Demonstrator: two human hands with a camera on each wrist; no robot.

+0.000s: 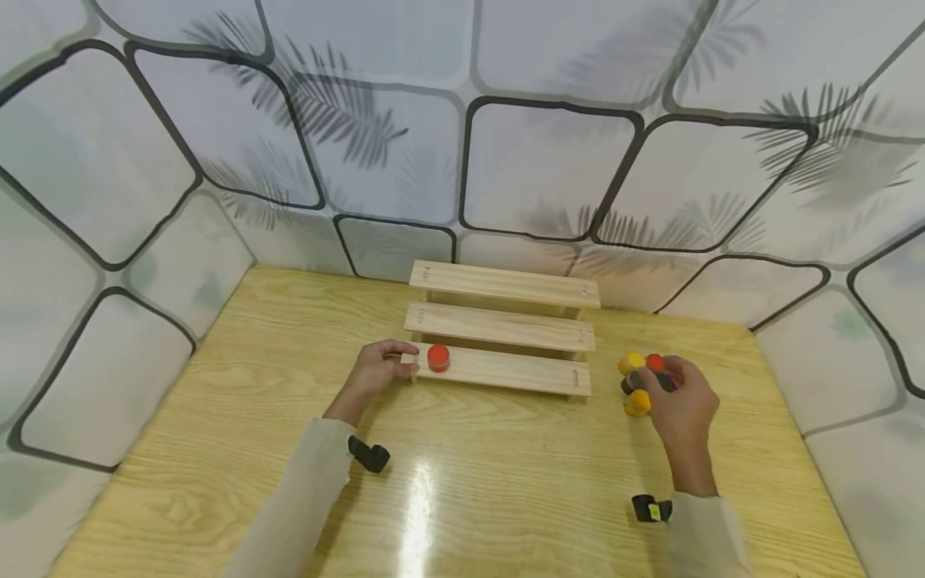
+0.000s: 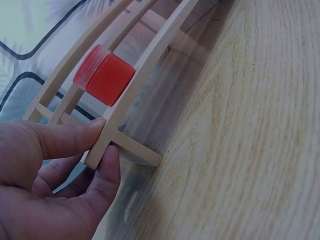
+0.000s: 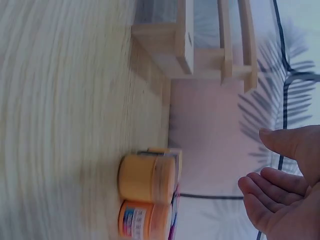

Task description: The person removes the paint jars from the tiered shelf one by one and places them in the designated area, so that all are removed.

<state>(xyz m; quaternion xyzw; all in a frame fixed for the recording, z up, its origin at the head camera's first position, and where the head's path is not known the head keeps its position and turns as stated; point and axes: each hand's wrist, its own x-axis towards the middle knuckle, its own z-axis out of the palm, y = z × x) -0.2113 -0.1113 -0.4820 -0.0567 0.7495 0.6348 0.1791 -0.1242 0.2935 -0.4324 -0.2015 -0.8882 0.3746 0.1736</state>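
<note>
A three-tier wooden rack point(image 1: 506, 371) stands at the back of the table. My left hand point(image 1: 372, 371) pinches the left end of its lowest board, thumb on top and fingers beneath in the left wrist view. On that board, close to the thumb, sits a small red jar point(image 2: 112, 77) with a clear lid. To the right of the rack, my right hand point(image 1: 682, 401) is over a cluster of small jars, partly covering them. A yellow jar point(image 1: 633, 363), a red-topped jar point(image 1: 654, 363) and dark ones show there. Nothing lies between its spread thumb and fingers point(image 3: 260, 192).
An orange jar point(image 3: 137, 177) and a labelled jar point(image 3: 135, 220) stand side by side in the right wrist view. Patterned wall sheets point(image 1: 549, 168) enclose the wooden table point(image 1: 506, 482) behind and at both sides. Both wrists carry small black cameras point(image 1: 372, 457).
</note>
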